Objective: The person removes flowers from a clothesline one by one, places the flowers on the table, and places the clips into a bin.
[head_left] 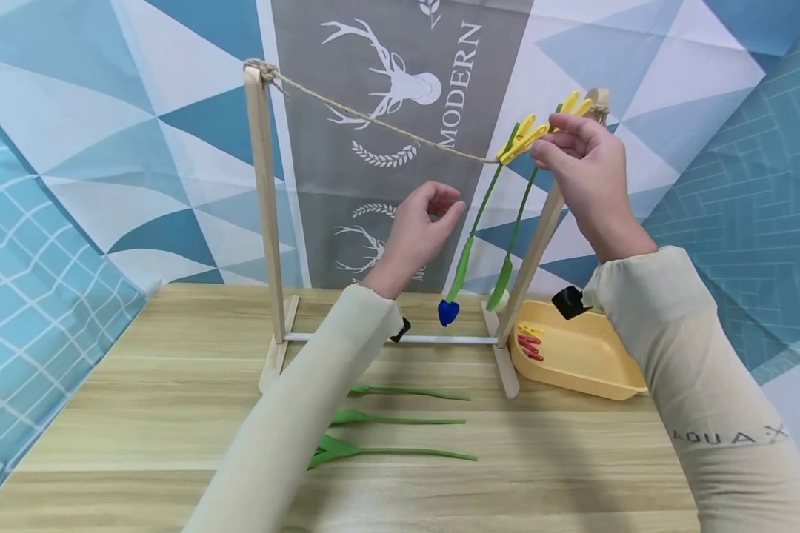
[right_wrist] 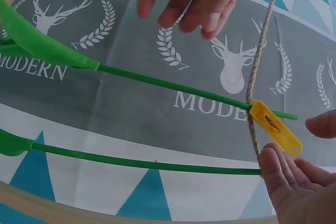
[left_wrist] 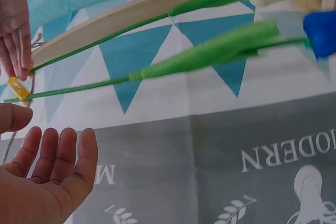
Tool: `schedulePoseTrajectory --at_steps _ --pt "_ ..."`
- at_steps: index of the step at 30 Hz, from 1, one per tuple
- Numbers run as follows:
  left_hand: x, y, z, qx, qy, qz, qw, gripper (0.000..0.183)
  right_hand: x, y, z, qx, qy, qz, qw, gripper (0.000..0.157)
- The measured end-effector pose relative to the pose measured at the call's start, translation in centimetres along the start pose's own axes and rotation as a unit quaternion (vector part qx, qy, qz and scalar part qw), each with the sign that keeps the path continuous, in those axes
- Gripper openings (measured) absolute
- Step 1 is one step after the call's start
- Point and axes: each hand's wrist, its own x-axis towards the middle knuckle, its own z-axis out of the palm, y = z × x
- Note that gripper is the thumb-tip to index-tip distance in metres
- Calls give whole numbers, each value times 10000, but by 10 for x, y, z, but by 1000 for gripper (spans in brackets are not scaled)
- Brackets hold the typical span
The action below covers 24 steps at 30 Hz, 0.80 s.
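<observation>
A blue artificial tulip (head_left: 448, 312) hangs head down, its green stem held to the twine (head_left: 380, 126) by a yellow clothespin (head_left: 521, 141). Right of it a white tulip (head_left: 502, 300) hangs the same way under another yellow clothespin (head_left: 575, 104). My right hand (head_left: 590, 159) is up at these clothespins; in the right wrist view its thumb and fingers are spread apart beside the blue tulip's clothespin (right_wrist: 275, 127). Lower and to the left, my left hand (head_left: 421, 229) hovers before the backdrop with loosely bent fingers and nothing in them.
The twine spans two wooden posts (head_left: 264, 207) joined by a white bar (head_left: 450, 340) at the bottom. A yellow tray (head_left: 580, 355) at right holds yellow and red clothespins (head_left: 530, 345). Several green-stemmed flowers (head_left: 400, 420) lie on the wooden table (head_left: 173, 392), their heads hidden behind my left sleeve.
</observation>
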Motion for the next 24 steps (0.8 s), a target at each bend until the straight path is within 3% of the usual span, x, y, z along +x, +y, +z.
schedulePoseTrajectory --at_steps 11,24 --pt "10 -7 18 -298 -33 -194 9994 23 12 -10 4 -752 -352 504 9953 50" --pt "19 -8 30 -369 -289 -408 9981 29 27 -20 1 -1665 -918 550 9802 54"
